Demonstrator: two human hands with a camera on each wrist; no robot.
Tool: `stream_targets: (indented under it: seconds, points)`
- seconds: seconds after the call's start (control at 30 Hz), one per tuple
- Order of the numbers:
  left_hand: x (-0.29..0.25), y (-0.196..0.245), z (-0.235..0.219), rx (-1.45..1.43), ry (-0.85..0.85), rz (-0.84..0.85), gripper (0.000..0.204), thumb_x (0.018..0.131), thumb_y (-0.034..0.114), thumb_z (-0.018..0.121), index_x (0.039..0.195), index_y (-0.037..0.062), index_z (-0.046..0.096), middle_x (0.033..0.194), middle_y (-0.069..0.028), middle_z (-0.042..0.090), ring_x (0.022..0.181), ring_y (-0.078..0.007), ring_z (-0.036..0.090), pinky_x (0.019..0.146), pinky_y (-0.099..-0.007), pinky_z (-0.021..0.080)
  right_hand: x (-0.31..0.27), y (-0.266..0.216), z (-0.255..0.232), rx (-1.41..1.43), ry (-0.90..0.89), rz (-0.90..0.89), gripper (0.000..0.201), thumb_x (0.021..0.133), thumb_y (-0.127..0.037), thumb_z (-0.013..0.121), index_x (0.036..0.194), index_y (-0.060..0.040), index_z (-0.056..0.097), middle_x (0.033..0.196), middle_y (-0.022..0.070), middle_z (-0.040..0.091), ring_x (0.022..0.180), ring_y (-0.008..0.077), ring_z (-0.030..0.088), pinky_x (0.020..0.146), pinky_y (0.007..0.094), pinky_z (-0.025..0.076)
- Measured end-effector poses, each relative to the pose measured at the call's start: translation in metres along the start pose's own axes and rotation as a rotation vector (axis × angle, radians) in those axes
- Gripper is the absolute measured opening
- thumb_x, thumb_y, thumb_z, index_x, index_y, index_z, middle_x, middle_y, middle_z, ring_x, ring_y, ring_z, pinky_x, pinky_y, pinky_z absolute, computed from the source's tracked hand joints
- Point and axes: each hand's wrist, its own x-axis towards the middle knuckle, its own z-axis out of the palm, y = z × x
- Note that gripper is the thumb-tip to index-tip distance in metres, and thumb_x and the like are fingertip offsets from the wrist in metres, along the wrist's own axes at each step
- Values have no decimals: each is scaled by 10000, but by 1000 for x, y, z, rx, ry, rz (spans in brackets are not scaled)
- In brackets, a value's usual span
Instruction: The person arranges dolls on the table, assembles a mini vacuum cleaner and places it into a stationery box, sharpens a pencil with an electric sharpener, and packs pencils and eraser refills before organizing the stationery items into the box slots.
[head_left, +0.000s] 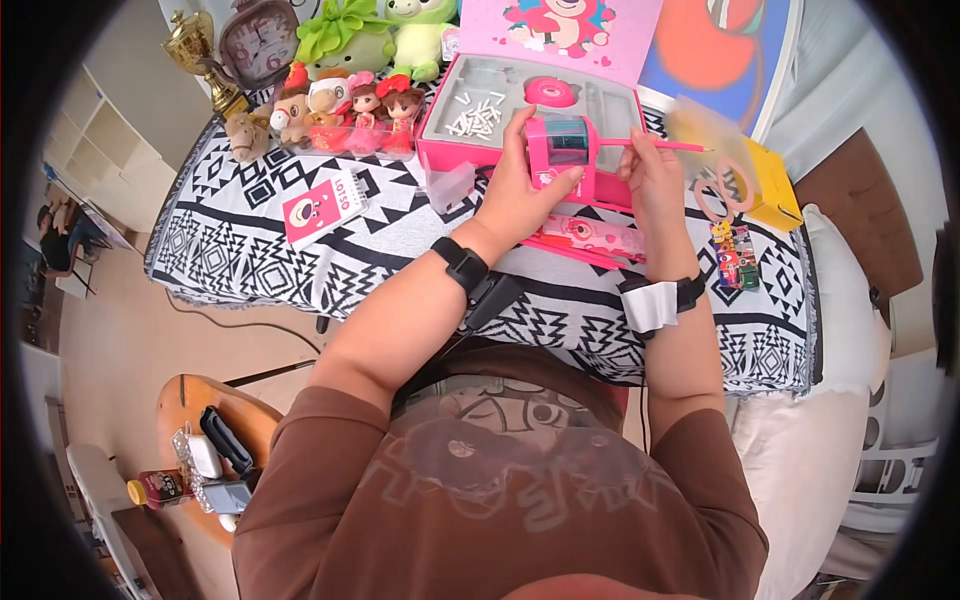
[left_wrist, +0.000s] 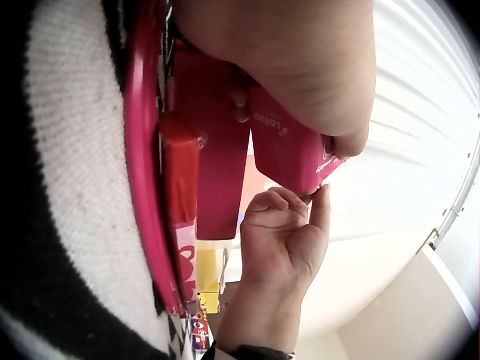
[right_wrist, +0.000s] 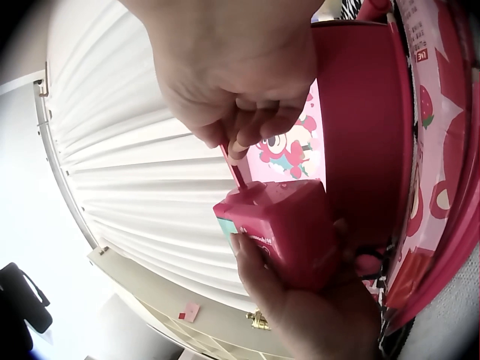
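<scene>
Close over the pink gift box [head_left: 460, 157], my left hand [head_left: 518, 198] grips a pink pencil sharpener [head_left: 548, 150] with a dark see-through window. A thin pink pencil [head_left: 685, 147] runs into the sharpener's right side. My right hand [head_left: 657, 190] pinches this pencil between thumb and fingers, near the sharpener. In the right wrist view, the pencil [right_wrist: 236, 171] enters a round collar on the sharpener [right_wrist: 289, 232]. The pencil's inner end is hidden inside. Below the hands, a pink printed pouch [head_left: 600, 236] lies on the patterned cloth.
Small white sticks [head_left: 475, 118] and a round pink item [head_left: 550, 92] sit in the box's grey insert. A Lotso notepad [head_left: 322, 208] and several dolls [head_left: 365, 108] are at left. On the right are a yellow box [head_left: 770, 185], a tape ring [head_left: 740, 180] and colourful charms [head_left: 735, 258].
</scene>
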Motion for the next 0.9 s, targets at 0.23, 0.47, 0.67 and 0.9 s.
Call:
stream_targets:
  seconds: [0.23,0.47,0.67,0.9]
  points:
    - [-1,-1,0,23,19,22,888,829,214,753,1465,61,152,1311,-224,466,1182,-268,553,986,-368,454,-7,-16,11,154,-85,-27,197,949,-156,604,1032,17,647,794,60,636,596,103,535,576,229,421]
    - [-1,2,-3,-22,15,-12,881,832,210,750,1462,52,155,1306,-220,470,1175,-260,555,984,-363,456,-5,-6,8,65,-67,-38,181,948,-148,605,1003,20,643,776,65,634,600,108,540,576,236,424]
    - [-1,8,-2,11,15,-9,879,831,204,751,1460,52,156,1295,-214,481,1162,-257,565,981,-359,458,-1,-2,1,36,-38,-10,153,941,-173,630,910,-24,630,729,48,621,579,107,535,561,238,424]
    - [0,7,-1,-67,29,-16,881,828,195,754,1458,52,155,1283,-210,485,1156,-254,567,974,-359,461,-5,-14,6,48,-104,-34,241,990,-193,541,1093,10,619,788,47,620,629,102,534,604,253,432]
